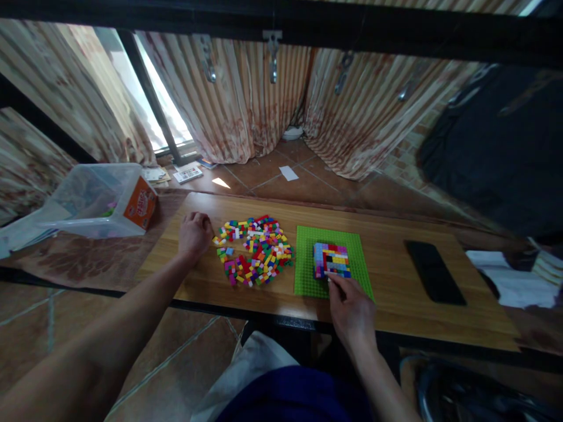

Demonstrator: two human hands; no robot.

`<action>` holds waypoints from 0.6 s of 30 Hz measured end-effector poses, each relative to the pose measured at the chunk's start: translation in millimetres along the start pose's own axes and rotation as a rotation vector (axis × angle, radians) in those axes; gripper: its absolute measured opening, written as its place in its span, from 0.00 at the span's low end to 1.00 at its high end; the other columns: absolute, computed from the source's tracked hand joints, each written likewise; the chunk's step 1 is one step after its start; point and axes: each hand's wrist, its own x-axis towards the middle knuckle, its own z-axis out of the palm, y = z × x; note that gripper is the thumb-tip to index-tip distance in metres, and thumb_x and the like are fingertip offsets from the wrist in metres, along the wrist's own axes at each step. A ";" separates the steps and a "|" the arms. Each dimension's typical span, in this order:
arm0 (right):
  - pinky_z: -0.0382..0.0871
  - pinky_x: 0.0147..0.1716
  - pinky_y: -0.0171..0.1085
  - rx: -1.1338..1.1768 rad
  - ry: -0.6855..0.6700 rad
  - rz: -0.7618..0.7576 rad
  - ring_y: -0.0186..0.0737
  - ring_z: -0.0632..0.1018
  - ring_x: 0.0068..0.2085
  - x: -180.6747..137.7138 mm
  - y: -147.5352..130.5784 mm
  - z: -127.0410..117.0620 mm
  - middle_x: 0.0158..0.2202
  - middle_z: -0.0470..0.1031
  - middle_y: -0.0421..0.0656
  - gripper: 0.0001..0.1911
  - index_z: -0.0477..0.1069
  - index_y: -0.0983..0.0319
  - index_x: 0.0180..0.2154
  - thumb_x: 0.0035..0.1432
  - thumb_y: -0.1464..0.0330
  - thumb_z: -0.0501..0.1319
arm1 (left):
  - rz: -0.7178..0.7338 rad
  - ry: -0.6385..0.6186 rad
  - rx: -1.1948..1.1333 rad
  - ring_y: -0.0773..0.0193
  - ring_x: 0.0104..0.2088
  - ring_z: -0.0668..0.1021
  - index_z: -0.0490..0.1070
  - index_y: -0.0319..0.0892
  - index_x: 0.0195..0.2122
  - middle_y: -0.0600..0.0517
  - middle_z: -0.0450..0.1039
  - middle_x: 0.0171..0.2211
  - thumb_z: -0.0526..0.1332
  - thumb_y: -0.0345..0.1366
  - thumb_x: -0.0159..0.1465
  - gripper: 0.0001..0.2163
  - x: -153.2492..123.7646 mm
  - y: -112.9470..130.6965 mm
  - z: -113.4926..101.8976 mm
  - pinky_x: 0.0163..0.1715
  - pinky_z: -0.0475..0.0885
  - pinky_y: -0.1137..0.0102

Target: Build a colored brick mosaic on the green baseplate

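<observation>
A green studded baseplate (303, 258) lies on the wooden table, carrying a low build of multicoloured toy bricks (332, 258). At the near edge of that build, my right hand (352, 305) is closed in a pinch, with a small pale toy brick (328, 275) at its fingertips, partly covered by them. To the left of the plate, many loose toy bricks (264, 252) are spread in a ring-like heap. My left hand (194, 231) rests on the tabletop at the heap's left side, fingers curled in; I see nothing in it.
A black phone-like slab (434, 272) lies on the table (391, 258) to the right. Beyond the left end stands a clear plastic bin (97, 199) with an orange label. A dark bar (308, 23) with hanging metal clips crosses overhead. Curtains hang behind.
</observation>
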 end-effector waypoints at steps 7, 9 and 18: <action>0.68 0.35 0.40 -0.130 -0.042 0.092 0.44 0.78 0.34 6.9 -5.3 8.0 0.36 0.80 0.49 0.17 0.76 0.63 0.38 0.60 0.62 0.51 | -0.002 -0.002 0.023 0.50 0.44 0.73 0.71 0.42 0.35 0.43 0.72 0.39 0.53 0.33 0.60 0.08 0.0 -0.1 -0.1 0.47 0.68 0.60; 0.67 0.33 0.40 -0.139 -0.052 0.101 0.44 0.79 0.33 8.5 -5.2 8.7 0.34 0.80 0.48 0.17 0.75 0.62 0.37 0.60 0.61 0.51 | -0.009 -0.003 0.022 0.50 0.44 0.73 0.72 0.42 0.35 0.43 0.72 0.38 0.53 0.33 0.60 0.08 -0.2 0.6 -0.7 0.47 0.68 0.59; 0.68 0.36 0.41 -0.060 -0.027 0.102 0.46 0.80 0.36 8.7 0.2 8.4 0.36 0.80 0.49 0.19 0.76 0.61 0.35 0.60 0.57 0.52 | -0.010 -0.008 0.008 0.50 0.44 0.73 0.71 0.42 0.34 0.43 0.72 0.38 0.52 0.33 0.60 0.09 -1.1 2.8 -2.6 0.47 0.68 0.59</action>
